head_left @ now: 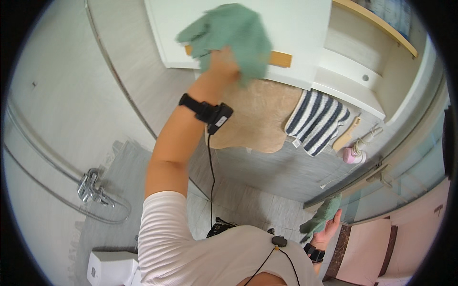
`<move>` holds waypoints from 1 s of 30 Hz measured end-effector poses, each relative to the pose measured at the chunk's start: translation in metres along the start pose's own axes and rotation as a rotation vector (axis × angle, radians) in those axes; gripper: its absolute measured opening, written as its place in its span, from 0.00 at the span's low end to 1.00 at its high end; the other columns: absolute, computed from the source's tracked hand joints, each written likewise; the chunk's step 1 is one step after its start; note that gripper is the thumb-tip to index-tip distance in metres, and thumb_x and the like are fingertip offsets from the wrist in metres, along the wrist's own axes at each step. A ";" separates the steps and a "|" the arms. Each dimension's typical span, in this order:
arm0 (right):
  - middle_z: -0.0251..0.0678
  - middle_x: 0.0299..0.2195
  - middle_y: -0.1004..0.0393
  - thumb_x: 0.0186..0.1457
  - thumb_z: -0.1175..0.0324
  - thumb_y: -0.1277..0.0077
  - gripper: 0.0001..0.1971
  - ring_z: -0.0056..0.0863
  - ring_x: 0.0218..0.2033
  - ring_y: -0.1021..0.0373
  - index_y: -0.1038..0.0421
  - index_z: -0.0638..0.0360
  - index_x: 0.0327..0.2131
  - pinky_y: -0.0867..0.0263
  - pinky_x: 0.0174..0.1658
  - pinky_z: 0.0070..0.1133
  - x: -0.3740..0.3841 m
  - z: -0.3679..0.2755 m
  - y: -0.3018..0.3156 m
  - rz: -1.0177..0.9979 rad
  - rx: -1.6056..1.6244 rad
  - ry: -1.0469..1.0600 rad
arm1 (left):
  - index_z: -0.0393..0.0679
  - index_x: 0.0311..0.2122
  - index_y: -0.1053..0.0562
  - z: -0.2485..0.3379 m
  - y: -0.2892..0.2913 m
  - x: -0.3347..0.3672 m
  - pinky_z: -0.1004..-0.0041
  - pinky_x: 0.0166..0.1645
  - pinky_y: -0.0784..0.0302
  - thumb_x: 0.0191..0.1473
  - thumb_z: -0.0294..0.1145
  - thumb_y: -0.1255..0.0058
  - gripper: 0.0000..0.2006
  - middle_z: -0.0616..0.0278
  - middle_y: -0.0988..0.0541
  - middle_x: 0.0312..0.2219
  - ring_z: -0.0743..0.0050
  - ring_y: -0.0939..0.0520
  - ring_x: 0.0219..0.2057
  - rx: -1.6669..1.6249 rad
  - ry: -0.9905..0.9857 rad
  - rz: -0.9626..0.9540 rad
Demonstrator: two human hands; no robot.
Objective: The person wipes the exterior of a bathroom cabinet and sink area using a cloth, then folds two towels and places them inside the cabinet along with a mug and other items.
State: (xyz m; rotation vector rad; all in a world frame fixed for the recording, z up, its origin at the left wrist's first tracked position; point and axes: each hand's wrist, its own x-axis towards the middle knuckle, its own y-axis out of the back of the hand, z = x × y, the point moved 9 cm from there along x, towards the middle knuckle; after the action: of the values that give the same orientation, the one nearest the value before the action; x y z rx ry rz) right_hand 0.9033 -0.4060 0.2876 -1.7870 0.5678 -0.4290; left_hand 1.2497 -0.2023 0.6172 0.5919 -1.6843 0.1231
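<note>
High up in front, my left hand (223, 66) grips a bunched green cloth (241, 33). The cloth lies over the white cabinet door (305, 28) and covers part of its wooden handle strip (280, 59). Motion blurs both this hand and its cloth, and the fingertips are hidden in the folds. Lower on the right, near the glass door, my right hand (330, 229) is held up with another green cloth (323, 213) lying along its palm and fingers. A black band with a small box is strapped to my left wrist (206, 112).
Under the cabinet hang a beige towel (262, 114), a striped towel (317, 121), a wooden brush (347, 133) and a pink hair dryer (354, 155). To its right are open shelves (353, 90). A shower tap (90, 186) is on the left, a white box (112, 268) below it.
</note>
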 end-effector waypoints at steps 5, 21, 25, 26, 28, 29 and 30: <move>0.36 0.44 0.36 0.55 0.55 0.70 0.22 0.33 0.42 0.38 0.43 0.59 0.47 0.42 0.44 0.30 0.020 0.012 -0.035 -0.046 0.053 -0.055 | 0.37 0.41 0.34 -0.043 0.012 -0.005 0.63 0.53 0.48 0.41 0.43 0.53 0.23 0.46 0.37 0.44 0.47 0.44 0.50 0.021 0.382 -0.074; 0.38 0.44 0.36 0.55 0.55 0.69 0.21 0.32 0.40 0.38 0.41 0.60 0.46 0.40 0.41 0.30 0.012 0.000 0.014 0.107 0.095 -0.096 | 0.41 0.45 0.39 -0.158 0.129 -0.083 0.62 0.47 0.39 0.48 0.46 0.61 0.23 0.44 0.34 0.40 0.49 0.32 0.40 1.108 0.210 -0.500; 0.38 0.45 0.37 0.54 0.54 0.69 0.22 0.34 0.42 0.39 0.42 0.59 0.47 0.43 0.44 0.33 0.014 0.004 0.006 0.062 0.130 -0.137 | 0.41 0.47 0.43 -0.152 0.088 -0.254 0.60 0.41 0.34 0.49 0.42 0.61 0.22 0.45 0.33 0.35 0.49 0.30 0.36 0.669 0.542 -0.789; 0.39 0.46 0.39 0.54 0.54 0.69 0.22 0.35 0.44 0.41 0.43 0.59 0.47 0.46 0.46 0.35 0.014 0.000 0.012 0.112 0.105 -0.120 | 0.41 0.48 0.45 -0.136 0.074 -0.302 0.62 0.45 0.36 0.49 0.41 0.62 0.23 0.45 0.34 0.38 0.51 0.31 0.39 0.713 0.503 -1.041; 0.39 0.48 0.41 0.54 0.54 0.69 0.23 0.36 0.47 0.43 0.44 0.59 0.48 0.49 0.49 0.36 0.014 -0.002 0.015 0.153 0.081 -0.111 | 0.40 0.50 0.47 -0.122 0.067 -0.385 0.66 0.53 0.45 0.49 0.37 0.63 0.24 0.50 0.37 0.45 0.56 0.35 0.46 0.710 0.430 -1.359; 0.39 0.49 0.43 0.54 0.54 0.69 0.23 0.35 0.48 0.45 0.45 0.59 0.49 0.51 0.50 0.36 0.012 -0.002 0.015 0.181 0.025 -0.092 | 0.40 0.50 0.47 -0.125 0.062 -0.383 0.66 0.53 0.45 0.49 0.37 0.63 0.24 0.50 0.37 0.45 0.56 0.35 0.46 0.703 0.430 -1.358; 0.39 0.50 0.44 0.54 0.55 0.68 0.23 0.35 0.50 0.47 0.46 0.59 0.49 0.53 0.52 0.35 0.011 -0.004 0.017 0.209 -0.031 -0.073 | 0.41 0.50 0.47 -0.124 0.057 -0.365 0.66 0.53 0.45 0.49 0.36 0.62 0.24 0.49 0.37 0.45 0.56 0.35 0.46 0.743 0.260 -1.231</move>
State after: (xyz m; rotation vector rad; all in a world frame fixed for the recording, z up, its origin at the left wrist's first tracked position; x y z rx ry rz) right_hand 0.9074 -0.4189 0.2727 -1.7439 0.7044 -0.2113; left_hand 1.3652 0.0103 0.3120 1.9647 -0.7496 -0.0771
